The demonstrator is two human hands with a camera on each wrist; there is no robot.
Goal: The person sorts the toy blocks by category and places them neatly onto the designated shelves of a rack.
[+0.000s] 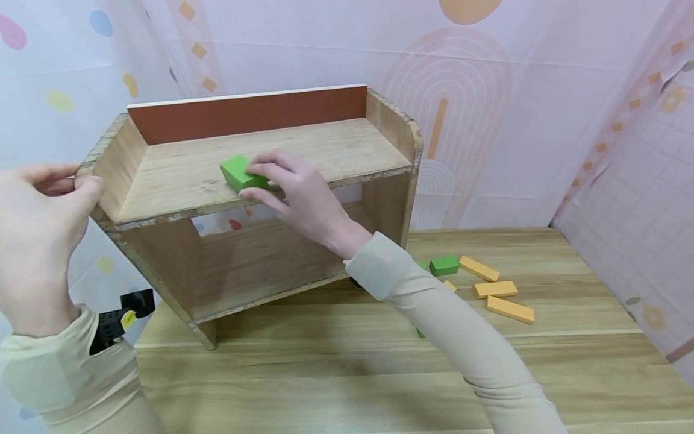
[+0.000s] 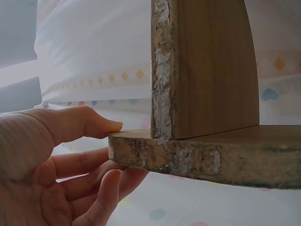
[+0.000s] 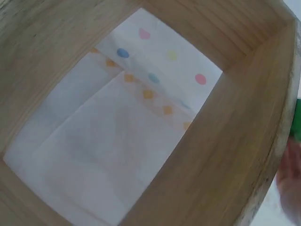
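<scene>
A small wooden shelf unit (image 1: 325, 144) with a brown back strip stands on the table in the head view. My left hand (image 1: 40, 235) pinches the upper edge of its left side panel, thumb on one face and fingers on the other, as the left wrist view also shows. At the front of the top board, my right hand (image 1: 306, 196) holds a green block (image 1: 234, 171) between thumb and fingers. Whether the block bears on the board I cannot tell. The right wrist view mostly shows the unit's open inside (image 3: 221, 141), with the hand (image 3: 290, 181) at its right edge.
Right of the unit, several yellow blocks (image 1: 509, 308) and a green block (image 1: 444, 265) lie on the wooden table (image 1: 303, 386). My right forearm partly covers more blocks there. A patterned curtain (image 1: 531, 120) hangs behind.
</scene>
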